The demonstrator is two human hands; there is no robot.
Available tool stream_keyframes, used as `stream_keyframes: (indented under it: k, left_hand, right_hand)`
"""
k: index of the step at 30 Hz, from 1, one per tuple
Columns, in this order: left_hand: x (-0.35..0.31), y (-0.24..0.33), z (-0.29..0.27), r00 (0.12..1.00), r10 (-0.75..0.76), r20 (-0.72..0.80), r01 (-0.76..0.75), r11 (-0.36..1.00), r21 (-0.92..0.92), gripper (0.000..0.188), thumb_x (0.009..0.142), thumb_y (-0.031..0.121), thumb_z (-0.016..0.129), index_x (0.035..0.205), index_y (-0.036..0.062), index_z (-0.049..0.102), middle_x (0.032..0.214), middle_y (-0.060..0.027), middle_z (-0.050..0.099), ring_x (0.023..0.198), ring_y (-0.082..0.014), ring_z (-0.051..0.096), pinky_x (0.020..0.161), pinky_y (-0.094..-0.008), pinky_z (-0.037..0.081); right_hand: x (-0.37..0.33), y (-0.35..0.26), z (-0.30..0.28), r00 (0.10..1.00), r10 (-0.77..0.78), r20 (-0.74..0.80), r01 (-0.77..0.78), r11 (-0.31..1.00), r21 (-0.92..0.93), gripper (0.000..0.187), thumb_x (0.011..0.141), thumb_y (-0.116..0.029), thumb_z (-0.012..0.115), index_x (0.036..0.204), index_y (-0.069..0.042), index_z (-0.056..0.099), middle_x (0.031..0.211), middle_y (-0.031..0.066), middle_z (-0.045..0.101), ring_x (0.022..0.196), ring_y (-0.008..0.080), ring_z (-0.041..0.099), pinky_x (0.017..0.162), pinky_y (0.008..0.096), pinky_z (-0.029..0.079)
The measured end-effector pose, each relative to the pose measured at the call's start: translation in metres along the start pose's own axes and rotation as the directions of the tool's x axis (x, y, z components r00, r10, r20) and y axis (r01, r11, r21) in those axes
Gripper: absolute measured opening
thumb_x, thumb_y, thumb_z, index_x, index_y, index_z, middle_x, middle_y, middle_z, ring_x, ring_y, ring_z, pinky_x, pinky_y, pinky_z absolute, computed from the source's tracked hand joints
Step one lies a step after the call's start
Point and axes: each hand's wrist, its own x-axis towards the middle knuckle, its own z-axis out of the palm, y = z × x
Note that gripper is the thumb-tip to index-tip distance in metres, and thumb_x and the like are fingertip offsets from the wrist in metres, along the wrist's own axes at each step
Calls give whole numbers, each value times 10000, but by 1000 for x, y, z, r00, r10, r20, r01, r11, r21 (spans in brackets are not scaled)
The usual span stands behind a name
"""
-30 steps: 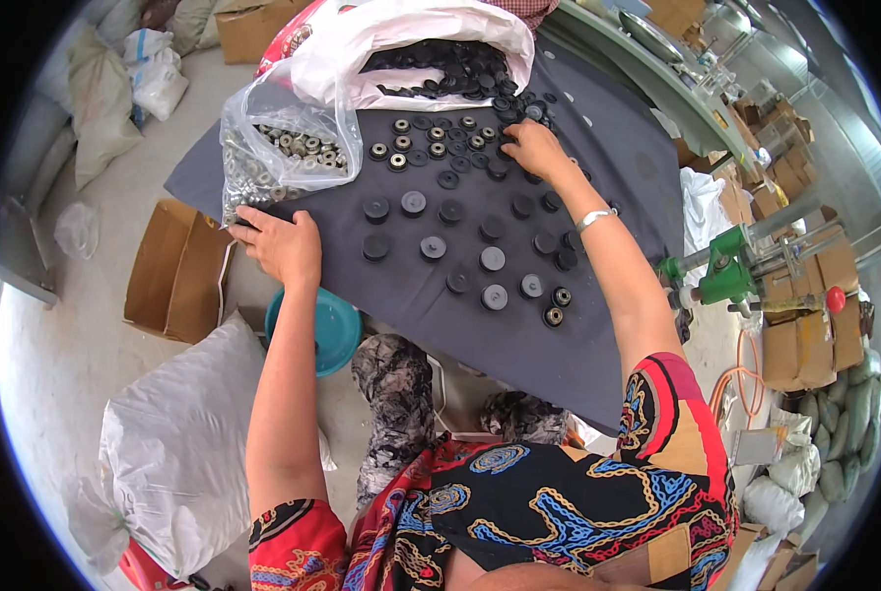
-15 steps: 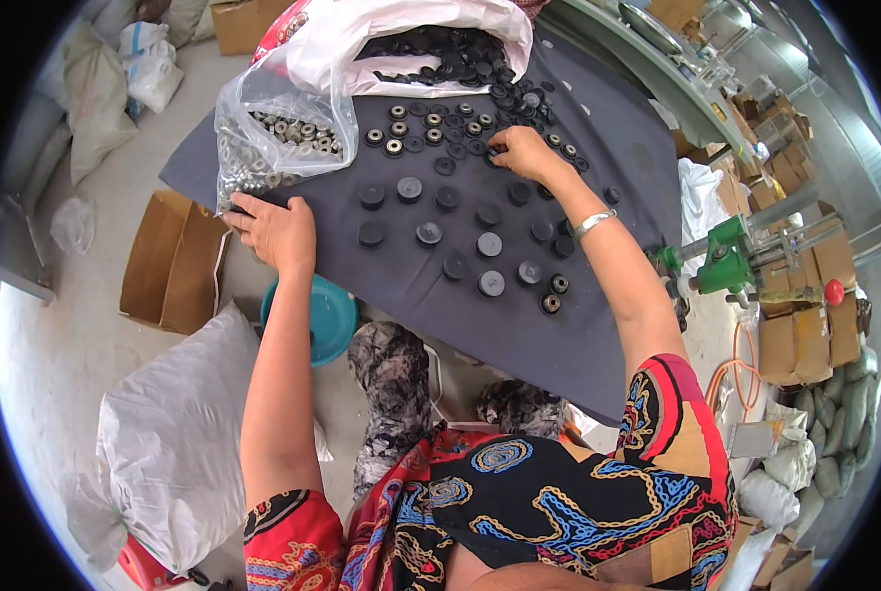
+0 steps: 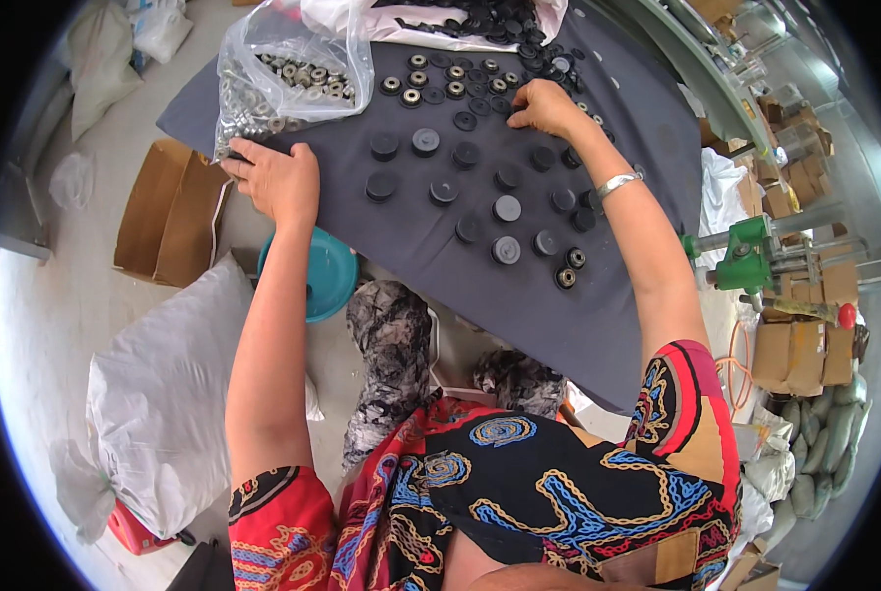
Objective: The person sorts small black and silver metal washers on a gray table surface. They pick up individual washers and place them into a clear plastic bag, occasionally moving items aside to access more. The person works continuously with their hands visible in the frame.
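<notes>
My left hand (image 3: 278, 179) lies at the table's left edge, fingers stretched and thumb apart. Its fingertips touch the lower corner of a clear plastic bag (image 3: 307, 106) full of small metal bearings (image 3: 307, 79). My right hand (image 3: 547, 108) is over the far part of the table, thumb and fingers bent together and pointing down. Whatever is between them is hidden. Just left of it are flat black discs (image 3: 465, 121) and black wheels with metal centres (image 3: 411, 97). Nearer me, several thick black round caps (image 3: 507, 208) stand spaced out, with two metal-centred wheels (image 3: 566, 278) beside them.
A large white bag (image 3: 431, 37) spills black discs at the table's far side. Left of the dark-covered table (image 3: 431, 251) are an open cardboard box (image 3: 165, 217), a teal basin (image 3: 332, 281) and a stuffed white sack (image 3: 169, 374). A green metal device (image 3: 746, 251) stands right.
The view has shifted, so the table and bags appear higher in the picture. My left hand stays at the bag's corner. My right hand remains among the discs, with little movement relative to them.
</notes>
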Motion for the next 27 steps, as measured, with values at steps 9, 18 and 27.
stream_keyframes:
  k: [9,18,27]
  left_hand:
    - [1,-4,4,998,39,-58,-40,999,-17,857,746,271,579,1418,-61,164,1423,-373,181,1199,-541,370,969,-512,404]
    - [-1,3,-1,1000,-17,-4,17,1000,0,863,753,248,585,1433,-36,137,1444,-348,162,1173,-496,409,968,-486,414]
    - [-3,5,-4,1000,-17,6,17,1000,-16,873,748,259,591,1432,-38,139,1443,-345,167,1180,-499,403,947,-483,435]
  right_hand:
    - [5,3,6,999,-36,-38,30,989,-147,385,631,-268,806,862,11,676,780,196,663,786,314,656,723,378,502]
    - [-7,0,9,998,1,-62,-11,988,-156,520,671,-344,782,1000,38,657,991,227,653,968,334,625,843,389,485]
    - [-20,11,6,997,65,-38,-71,981,-179,486,674,-305,777,994,37,648,1004,227,644,974,337,617,836,390,485]
